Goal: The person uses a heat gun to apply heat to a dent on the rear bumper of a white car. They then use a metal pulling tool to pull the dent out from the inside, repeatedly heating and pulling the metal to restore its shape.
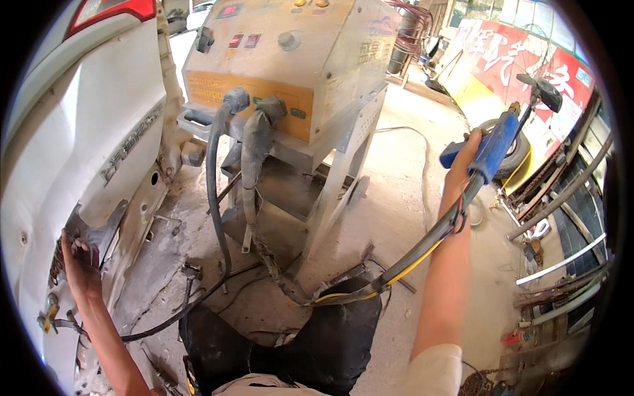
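Pale right sleeve, beige top's hem, black legwear, probably trousers.

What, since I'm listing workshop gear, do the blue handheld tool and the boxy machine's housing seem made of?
Blue handheld tool: probably moulded plastic, satin-looking, judging by its rounded, evenly coloured body. Machine's housing: likely painted sheet metal, dull and dusty, given its flat panels and crisp edges.

Right hand: blue tool. Left hand: at panel.
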Demonstrator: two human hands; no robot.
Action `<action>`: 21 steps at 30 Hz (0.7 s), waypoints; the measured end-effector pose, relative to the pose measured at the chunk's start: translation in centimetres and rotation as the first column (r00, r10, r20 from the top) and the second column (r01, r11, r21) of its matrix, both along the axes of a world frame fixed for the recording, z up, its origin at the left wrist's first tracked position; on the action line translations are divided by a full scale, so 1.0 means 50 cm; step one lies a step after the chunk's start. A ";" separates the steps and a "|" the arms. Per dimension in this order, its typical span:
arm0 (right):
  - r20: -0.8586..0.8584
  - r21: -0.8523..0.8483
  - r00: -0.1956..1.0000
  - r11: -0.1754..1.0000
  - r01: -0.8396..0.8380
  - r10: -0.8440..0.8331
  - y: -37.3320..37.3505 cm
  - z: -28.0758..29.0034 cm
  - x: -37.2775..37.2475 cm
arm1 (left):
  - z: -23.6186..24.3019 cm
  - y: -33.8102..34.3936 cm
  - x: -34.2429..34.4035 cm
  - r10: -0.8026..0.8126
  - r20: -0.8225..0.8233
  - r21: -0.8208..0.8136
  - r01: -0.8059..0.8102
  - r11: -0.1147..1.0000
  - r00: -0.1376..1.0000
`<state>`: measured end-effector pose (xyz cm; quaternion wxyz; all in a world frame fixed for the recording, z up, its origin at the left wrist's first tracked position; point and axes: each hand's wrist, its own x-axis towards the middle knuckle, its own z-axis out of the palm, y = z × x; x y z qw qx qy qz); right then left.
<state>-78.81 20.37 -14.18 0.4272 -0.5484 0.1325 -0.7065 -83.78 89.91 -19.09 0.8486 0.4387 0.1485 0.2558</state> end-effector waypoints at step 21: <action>-0.741 0.668 0.115 0.744 0.027 0.661 -0.396 -0.767 -0.530 | -0.059 -0.055 -0.046 0.096 -0.065 0.404 -0.062 0.913 0.993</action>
